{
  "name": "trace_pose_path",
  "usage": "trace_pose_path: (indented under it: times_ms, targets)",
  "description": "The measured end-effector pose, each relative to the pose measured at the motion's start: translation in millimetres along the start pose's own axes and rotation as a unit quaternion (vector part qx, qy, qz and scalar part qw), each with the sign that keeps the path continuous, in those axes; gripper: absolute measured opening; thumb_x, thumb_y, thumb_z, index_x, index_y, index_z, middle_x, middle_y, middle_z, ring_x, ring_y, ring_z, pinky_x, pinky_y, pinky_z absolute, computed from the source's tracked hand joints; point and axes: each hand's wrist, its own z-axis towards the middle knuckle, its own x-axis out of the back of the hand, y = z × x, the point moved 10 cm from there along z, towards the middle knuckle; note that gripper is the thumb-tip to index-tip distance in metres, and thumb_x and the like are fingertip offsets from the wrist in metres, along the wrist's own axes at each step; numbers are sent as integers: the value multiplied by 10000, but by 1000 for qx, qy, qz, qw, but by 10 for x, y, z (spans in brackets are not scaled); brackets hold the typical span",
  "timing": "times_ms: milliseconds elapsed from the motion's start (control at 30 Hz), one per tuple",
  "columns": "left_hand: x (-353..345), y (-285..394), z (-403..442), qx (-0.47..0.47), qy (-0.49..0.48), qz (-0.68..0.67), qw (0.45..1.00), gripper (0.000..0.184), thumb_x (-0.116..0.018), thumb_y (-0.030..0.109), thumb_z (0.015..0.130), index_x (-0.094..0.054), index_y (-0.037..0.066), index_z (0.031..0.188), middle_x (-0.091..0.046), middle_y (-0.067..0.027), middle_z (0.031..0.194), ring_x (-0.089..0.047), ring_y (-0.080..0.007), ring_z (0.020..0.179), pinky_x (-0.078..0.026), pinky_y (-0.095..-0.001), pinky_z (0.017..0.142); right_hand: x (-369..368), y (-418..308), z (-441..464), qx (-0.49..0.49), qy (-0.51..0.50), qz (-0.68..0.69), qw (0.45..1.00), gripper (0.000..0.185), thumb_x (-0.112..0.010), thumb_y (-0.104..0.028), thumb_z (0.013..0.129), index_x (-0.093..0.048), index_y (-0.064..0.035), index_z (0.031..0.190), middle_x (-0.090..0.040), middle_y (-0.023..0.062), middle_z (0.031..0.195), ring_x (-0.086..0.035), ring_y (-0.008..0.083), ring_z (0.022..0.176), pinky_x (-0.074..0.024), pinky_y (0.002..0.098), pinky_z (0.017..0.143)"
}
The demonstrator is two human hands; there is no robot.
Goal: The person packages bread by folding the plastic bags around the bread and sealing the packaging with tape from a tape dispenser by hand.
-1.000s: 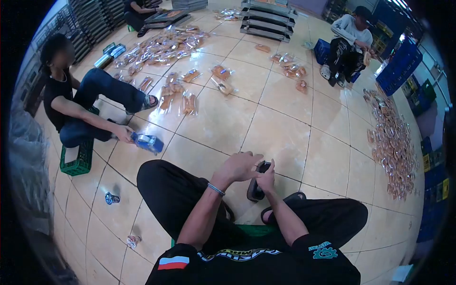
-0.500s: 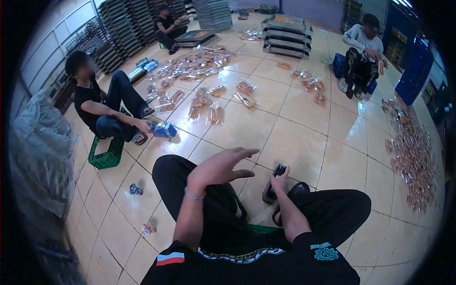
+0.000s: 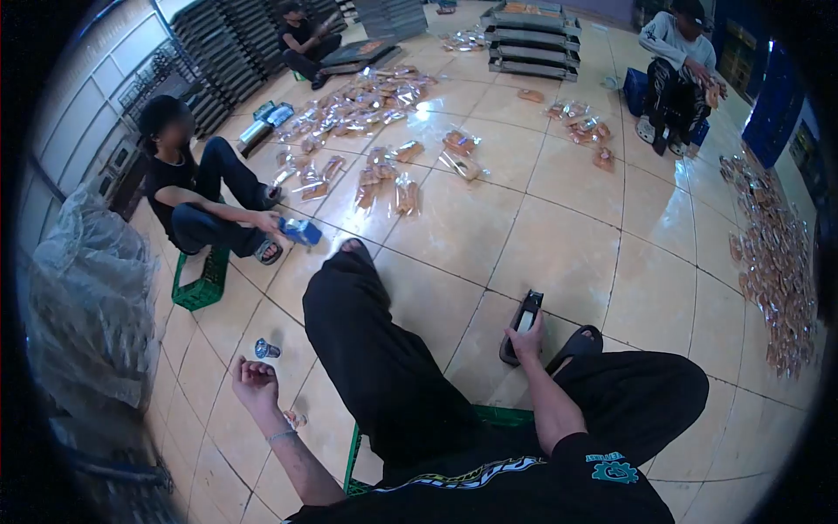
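Observation:
My right hand [image 3: 526, 336] is closed around a black handheld device [image 3: 529, 313], low over the tiles between my feet. Out to the left, my left hand [image 3: 255, 382] has its fingers curled, and whether anything is in them is hidden. Just above it stands a small clear cup [image 3: 267, 348] with a dark print. A second small cup [image 3: 295, 419] with reddish marks is partly behind my left wrist. Under me a green crate [image 3: 502, 416] shows at its edge.
Wrapped bread packs [image 3: 367, 100] lie across the floor ahead, and a long heap [image 3: 772, 262] lies at the right. A person [image 3: 196, 192] with a blue object [image 3: 299, 231] sits at the left. Two more people sit farther back. Trays [image 3: 534, 44] are stacked behind.
My left hand has moved from beside the device down to the left, near the cups. My left leg has stretched forward. The right hand still holds the device.

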Motion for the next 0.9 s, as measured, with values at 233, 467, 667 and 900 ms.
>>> trace_pose_path:
  times_ms: [233,467,667,900]
  targets:
    - [-43,-1288,1117,122,107,-35,986,204,-591,179,962,-538,128,773,-516,30,665,-501,-118,611,-431,-287,603,-315,87,4,2,1,-77,997,1109,-859,-283,662,-233,-29,1541,-386,262,1491,-414,407,1360,-351,450,1141]
    - [-421,-1895,2051,116,79,-19,990,116,-615,164,963,-595,52,938,-530,4,700,-516,-136,649,-450,-290,616,-966,-525,-29,-36,-89,-2,995,1109,-817,-271,722,-132,-94,1577,-278,255,1576,-384,417,1397,-370,466,1123]
    - [728,-1888,2993,113,167,190,961,113,-656,157,942,-594,66,966,-548,1,733,-534,-145,666,-464,-300,625,-1652,-996,91,-1,-141,2,990,1074,-821,-277,744,-155,-73,1562,-343,293,1503,-404,444,1359,-376,479,1113]
    - [875,-1644,3866,158,210,117,958,127,-680,164,924,-580,92,953,-564,6,742,-546,-137,665,-462,-305,602,-2259,-1497,171,9,-98,-33,995,1059,-816,-305,741,-179,-14,1535,-345,299,1490,-350,453,1386,-317,509,1149]
